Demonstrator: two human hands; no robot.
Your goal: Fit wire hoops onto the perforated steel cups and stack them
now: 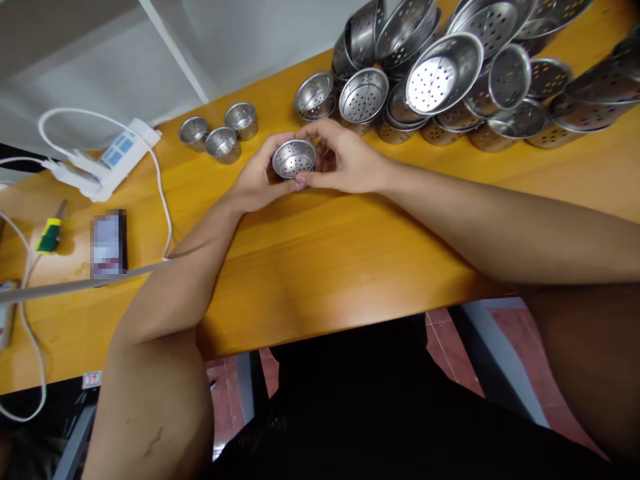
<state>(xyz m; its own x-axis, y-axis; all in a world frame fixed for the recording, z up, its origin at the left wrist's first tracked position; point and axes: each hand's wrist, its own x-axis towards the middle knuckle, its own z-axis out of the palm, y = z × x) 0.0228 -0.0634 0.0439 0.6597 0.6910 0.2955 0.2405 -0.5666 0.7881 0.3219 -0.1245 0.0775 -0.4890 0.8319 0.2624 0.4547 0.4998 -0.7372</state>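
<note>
Cup (295,159), small, round, metal and dotted with holes, is gripped between both hands above or on the table (320,267); whether its base touches the wood cannot be told. Its mouth faces up. The left hand (254,175) curls round it from 9 o'clock, its thumb along the near side towards 6 o'clock. The right hand (347,160) closes on it from 3 o'clock, with a bent finger at about 1 o'clock on the rim and the thumb near 5 o'clock, just beside the left thumb.

Taking the held cup as the clock's centre, three little cups (223,145) stand grouped between 9 and 10 o'clock. A crowd of bigger cups (364,97) spreads from 1 round to nearly 3 o'clock, many stacked inside one another, some tilted on top of others. Further off, at 9 o'clock, lies a white power strip (137,143) with plugs in it. Between 8 and 9 o'clock are a phone (107,243), its screen blurred, and a screwdriver (49,235) with a green and yellow handle.
</note>
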